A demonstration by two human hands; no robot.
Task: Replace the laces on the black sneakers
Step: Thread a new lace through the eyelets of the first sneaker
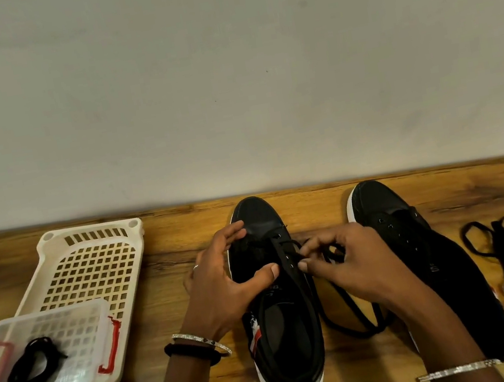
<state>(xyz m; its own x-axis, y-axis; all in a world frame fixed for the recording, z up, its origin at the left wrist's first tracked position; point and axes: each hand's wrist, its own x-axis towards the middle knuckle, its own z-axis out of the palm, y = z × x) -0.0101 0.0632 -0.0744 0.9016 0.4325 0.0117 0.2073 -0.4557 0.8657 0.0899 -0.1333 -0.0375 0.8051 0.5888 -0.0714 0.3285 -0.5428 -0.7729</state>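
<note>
Lacing is only begun: the left hand (225, 276) grips the left sneaker (283, 320), the right hand (350, 261) pinches its lace (350, 318); the right sneaker (447, 257) has none.

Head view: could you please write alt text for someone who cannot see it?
The right hand pinches a black lace over a sneaker that the left hand holds on a wooden table; an unlaced sneaker stands beside it.
</note>
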